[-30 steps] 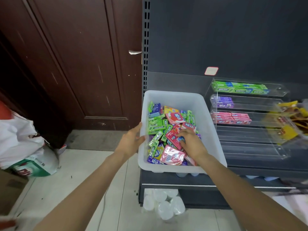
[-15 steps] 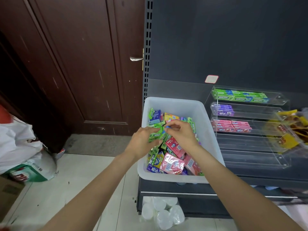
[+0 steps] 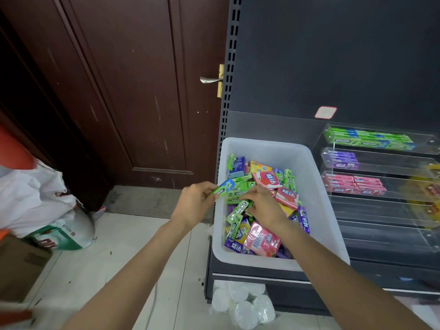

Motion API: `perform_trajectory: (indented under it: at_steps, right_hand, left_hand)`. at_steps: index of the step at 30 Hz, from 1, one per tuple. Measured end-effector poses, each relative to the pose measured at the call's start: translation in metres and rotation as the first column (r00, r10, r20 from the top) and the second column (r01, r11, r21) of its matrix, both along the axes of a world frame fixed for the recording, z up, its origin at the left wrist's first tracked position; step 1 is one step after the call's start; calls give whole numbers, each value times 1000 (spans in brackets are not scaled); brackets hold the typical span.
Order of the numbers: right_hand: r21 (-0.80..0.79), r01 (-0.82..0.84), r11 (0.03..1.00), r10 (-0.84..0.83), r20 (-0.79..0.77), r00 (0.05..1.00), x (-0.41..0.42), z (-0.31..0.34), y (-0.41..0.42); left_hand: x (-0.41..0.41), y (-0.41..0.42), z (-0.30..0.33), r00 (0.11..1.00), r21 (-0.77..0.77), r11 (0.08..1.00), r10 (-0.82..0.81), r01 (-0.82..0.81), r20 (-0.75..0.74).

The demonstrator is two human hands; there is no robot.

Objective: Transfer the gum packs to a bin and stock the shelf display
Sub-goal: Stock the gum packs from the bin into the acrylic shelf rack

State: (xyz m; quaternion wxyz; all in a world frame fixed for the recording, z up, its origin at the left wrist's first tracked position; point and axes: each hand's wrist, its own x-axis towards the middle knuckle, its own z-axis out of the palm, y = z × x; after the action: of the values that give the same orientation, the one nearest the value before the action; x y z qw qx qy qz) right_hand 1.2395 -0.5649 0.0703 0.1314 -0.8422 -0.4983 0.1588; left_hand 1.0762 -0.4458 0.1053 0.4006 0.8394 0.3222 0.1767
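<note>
A white plastic bin stands on the dark shelf, filled with several gum packs in green, pink, purple and yellow. My left hand is at the bin's left rim and pinches a green stick pack that points up and right. My right hand is inside the bin, its fingers curled onto another green pack in the pile. To the right stands a clear tiered display with green packs on the top tier, purple packs below and pink packs on the third; the lower tiers hold nothing.
A brown door with a metal handle is to the left. White and green bags and a cardboard box lie on the floor at left. A bag of white cups sits under the shelf. Yellow goods are at the right edge.
My left hand moved from the bin's rim to the pile and now holds a green pack. My right hand shifted up the pile and back, onto another green pack.
</note>
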Motion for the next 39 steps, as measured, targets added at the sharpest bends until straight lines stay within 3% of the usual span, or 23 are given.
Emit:
perform_trajectory:
  at_steps: [7, 10, 14, 21, 25, 32, 39]
  right_hand:
    - [-13, -8, 1000, 9, 96, 995, 0, 4, 6]
    - [117, 118, 986, -105, -111, 988, 7, 10, -4]
    - [344, 349, 872, -204, -394, 896, 27, 33, -34]
    - [487, 490, 723, -204, -528, 825, 104, 68, -109]
    - [517, 516, 683, -239, -509, 827, 157, 76, -156]
    - [436, 396, 808, -233, -382, 894, 231, 53, -222]
    - [352, 335, 874, -209, -350, 913, 248, 22, -242]
  left_hand:
    - [-3, 1, 6, 999, -12, 999, 36, -35, 27]
    - [5, -4, 9, 997, -26, 999, 45, -44, 60]
    - [30, -22, 21, 994, -5, 1000, 22, -22, 105]
    - [115, -82, 59, 973, 34, 994, -106, 101, 206]
    - [173, -125, 71, 969, 62, 994, -97, 85, 226]
    - [248, -197, 53, 986, 39, 999, -38, 32, 162]
    - [255, -216, 28, 993, -17, 996, 90, -89, 77]
